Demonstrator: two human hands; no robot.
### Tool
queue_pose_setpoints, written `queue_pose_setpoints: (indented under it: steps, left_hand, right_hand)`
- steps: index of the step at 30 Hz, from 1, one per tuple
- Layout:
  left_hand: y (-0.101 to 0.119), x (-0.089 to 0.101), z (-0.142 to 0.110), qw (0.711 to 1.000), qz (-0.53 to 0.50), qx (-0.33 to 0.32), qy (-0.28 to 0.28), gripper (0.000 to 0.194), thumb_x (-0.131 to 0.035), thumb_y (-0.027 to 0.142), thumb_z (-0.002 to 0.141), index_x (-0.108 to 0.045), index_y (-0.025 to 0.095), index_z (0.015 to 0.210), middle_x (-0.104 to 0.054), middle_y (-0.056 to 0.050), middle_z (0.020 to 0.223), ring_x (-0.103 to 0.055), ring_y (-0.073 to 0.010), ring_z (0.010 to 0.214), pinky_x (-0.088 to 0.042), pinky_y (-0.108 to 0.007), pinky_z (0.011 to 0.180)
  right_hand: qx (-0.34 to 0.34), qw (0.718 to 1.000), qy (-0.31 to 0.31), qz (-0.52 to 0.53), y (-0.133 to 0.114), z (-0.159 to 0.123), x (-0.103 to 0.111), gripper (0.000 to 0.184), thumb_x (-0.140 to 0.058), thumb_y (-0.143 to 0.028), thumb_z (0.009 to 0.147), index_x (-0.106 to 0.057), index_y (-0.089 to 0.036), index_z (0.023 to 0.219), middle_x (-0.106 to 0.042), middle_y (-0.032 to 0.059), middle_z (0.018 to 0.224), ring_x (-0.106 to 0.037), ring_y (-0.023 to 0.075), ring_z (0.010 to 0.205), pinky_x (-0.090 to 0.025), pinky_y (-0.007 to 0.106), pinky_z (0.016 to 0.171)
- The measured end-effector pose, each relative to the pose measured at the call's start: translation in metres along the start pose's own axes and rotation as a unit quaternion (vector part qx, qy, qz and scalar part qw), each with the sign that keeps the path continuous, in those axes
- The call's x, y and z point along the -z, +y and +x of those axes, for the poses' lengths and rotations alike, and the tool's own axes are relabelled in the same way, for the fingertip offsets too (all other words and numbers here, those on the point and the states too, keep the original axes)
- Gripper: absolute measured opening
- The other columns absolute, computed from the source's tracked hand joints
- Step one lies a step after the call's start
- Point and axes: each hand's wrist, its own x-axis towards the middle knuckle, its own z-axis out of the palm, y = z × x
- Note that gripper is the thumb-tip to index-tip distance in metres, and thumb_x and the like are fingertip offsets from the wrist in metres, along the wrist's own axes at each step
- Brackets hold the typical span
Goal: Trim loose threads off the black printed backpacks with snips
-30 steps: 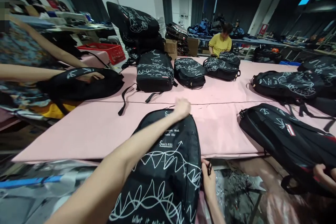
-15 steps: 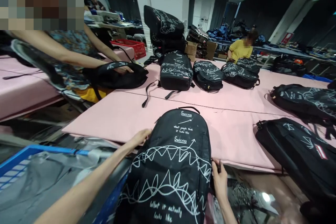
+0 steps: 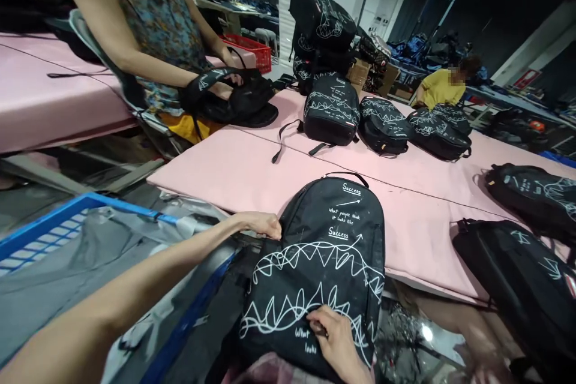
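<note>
A black backpack [image 3: 330, 270] with white scribbled lines and "Success" lettering lies in front of me, its top on the pink table and its lower part over the near edge. My left hand [image 3: 265, 225] is closed on the backpack's left side, near the top. Lower down, over the white lettering of the front panel, is my right hand [image 3: 333, 336]. Its fingers are curled around a small dark tool [image 3: 319, 329], mostly hidden, so its kind does not show.
A blue basket [image 3: 90, 199] with grey sheeting stands at my left. Similar backpacks [image 3: 332, 109] line the pink table [image 3: 234, 162], with another [image 3: 517, 276] at right. Across the table a co-worker's hands [image 3: 236, 69] handle a black bag [image 3: 243, 102]. A person in yellow [image 3: 438, 89] sits farther back.
My right hand has moved from the backpack's right edge onto its front panel. The left hand still holds the left side. The view has shifted, and the co-worker's bag is turned differently.
</note>
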Motion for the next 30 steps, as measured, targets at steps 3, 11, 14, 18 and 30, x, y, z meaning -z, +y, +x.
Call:
queue_pose_setpoints:
  steps: [3, 11, 14, 18, 30]
  left_hand:
    - [0.011, -0.004, 0.001, 0.999, 0.038, 0.01, -0.026, 0.027, -0.063, 0.041, 0.055, -0.063, 0.014, 0.06, -0.05, 0.002, 0.048, -0.036, -0.0089, 0.043, -0.025, -0.02, 0.04]
    - [0.016, -0.036, 0.004, 0.976, 0.184, 0.002, 0.115, 0.016, -0.044, 0.028, 0.067, -0.053, 0.016, 0.06, -0.051, 0.001, 0.057, -0.046, -0.0122, 0.055, -0.029, -0.02, 0.051]
    - [0.014, -0.041, -0.003, 0.953, 0.249, -0.012, 0.172, 0.021, -0.038, 0.029, 0.076, -0.051, 0.018, 0.063, -0.053, 0.002, 0.06, -0.05, -0.0127, 0.056, -0.031, -0.021, 0.054]
    - [0.024, -0.047, -0.007, 0.93, 0.301, -0.009, 0.21, 0.024, -0.03, 0.028, 0.086, -0.051, 0.019, 0.078, -0.06, 0.0, 0.067, -0.057, -0.0151, 0.062, -0.035, -0.023, 0.058]
    - [0.013, -0.024, 0.013, 0.766, 0.452, -0.169, 0.425, 0.024, -0.036, 0.021, 0.09, -0.058, 0.018, 0.081, -0.065, -0.005, 0.075, -0.059, -0.0167, 0.07, -0.042, -0.032, 0.076]
  right_hand:
    - [-0.039, 0.999, 0.01, 0.027, 0.007, -0.001, -0.001, 0.02, -0.049, -0.014, 0.082, -0.065, -0.023, 0.089, -0.064, -0.0004, 0.079, -0.06, 0.0121, 0.069, -0.042, 0.02, 0.064]
    - [-0.062, 0.998, 0.014, 0.004, 0.009, 0.001, -0.006, 0.031, -0.051, -0.007, 0.076, -0.066, -0.026, 0.095, -0.066, -0.0008, 0.086, -0.062, 0.0131, 0.075, -0.043, 0.02, 0.068]
    - [-0.057, 0.998, 0.006, 0.006, 0.011, -0.001, -0.006, 0.038, -0.051, -0.004, 0.072, -0.064, -0.027, 0.099, -0.066, -0.0014, 0.09, -0.061, 0.0129, 0.078, -0.043, 0.02, 0.07]
    - [-0.053, 0.998, 0.006, 0.018, 0.013, -0.001, -0.006, 0.038, -0.049, -0.004, 0.072, -0.063, -0.026, 0.099, -0.065, -0.0018, 0.09, -0.061, 0.0126, 0.079, -0.042, 0.02, 0.07]
    - [-0.044, 0.998, -0.028, 0.028, 0.016, 0.006, -0.001, 0.038, -0.048, -0.004, 0.071, -0.061, -0.027, 0.098, -0.063, -0.0028, 0.093, -0.06, 0.0115, 0.083, -0.04, 0.019, 0.071]
